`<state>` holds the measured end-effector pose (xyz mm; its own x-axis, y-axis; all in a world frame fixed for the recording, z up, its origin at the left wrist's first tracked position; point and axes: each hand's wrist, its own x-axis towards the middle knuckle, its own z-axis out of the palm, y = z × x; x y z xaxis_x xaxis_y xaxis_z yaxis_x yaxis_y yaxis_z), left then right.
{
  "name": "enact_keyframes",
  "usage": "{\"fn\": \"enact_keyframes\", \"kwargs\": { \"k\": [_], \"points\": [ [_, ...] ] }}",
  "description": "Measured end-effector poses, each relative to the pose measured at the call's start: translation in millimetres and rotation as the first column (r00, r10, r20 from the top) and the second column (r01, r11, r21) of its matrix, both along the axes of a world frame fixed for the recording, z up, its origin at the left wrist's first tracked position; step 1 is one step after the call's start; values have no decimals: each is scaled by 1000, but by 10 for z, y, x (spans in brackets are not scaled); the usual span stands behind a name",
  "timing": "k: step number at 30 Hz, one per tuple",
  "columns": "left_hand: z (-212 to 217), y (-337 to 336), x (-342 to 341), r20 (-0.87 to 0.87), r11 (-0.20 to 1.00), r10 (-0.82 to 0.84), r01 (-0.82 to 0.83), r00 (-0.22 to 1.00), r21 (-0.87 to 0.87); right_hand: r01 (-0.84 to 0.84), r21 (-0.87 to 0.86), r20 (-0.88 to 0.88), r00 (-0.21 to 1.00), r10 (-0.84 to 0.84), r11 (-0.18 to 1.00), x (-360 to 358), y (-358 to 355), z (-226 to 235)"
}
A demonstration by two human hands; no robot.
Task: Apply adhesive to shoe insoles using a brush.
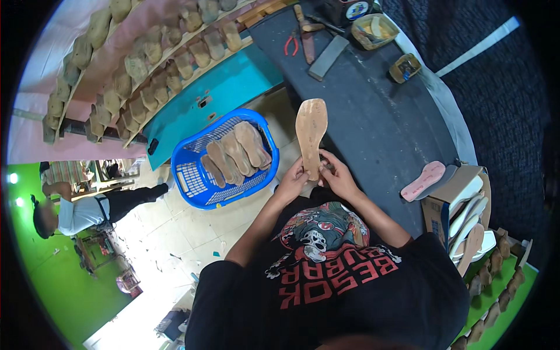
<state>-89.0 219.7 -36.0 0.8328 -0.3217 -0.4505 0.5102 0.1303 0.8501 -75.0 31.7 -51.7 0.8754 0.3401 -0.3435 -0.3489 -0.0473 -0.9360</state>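
While upright, the sole (310, 135) has both hands' fingers (303, 172) gripping its heel.

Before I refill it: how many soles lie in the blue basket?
4 brown soles lie side by side in the blue basket, at; more may be hidden beneath.

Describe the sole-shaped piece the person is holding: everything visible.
The tan sole piece is a flat, shoe-sole-shaped cut-out, light brown, looking like leather or fibreboard, with a matte, slightly mottled face. It has a wide rounded forepart at the top and narrows toward the heel end below. It is held upright, tilted slightly, in front of the dark workbench. The left hand and right hand both grip its lower, narrow end, which their fingers cover. Nothing else touches it.
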Motion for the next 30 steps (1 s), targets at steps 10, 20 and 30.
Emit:
{"fn": "enact_keyframes", "kwargs": {
  "k": [10,20,30],
  "points": [
    [-1269,1347,-393,-140,958,257,-233,956,167,-120,28,-239,963,124,992,-96,1414,-952],
    [-2111,2867,-973,-300,816,554,-437,777,378,-536,-23,-233,824,517,844,-214,3134,-1804],
    [-2903,4055,-972,-242,719,601,-384,761,580,-495,8,-46,868,495,869,-425,4514,-2816]
  ]
}}
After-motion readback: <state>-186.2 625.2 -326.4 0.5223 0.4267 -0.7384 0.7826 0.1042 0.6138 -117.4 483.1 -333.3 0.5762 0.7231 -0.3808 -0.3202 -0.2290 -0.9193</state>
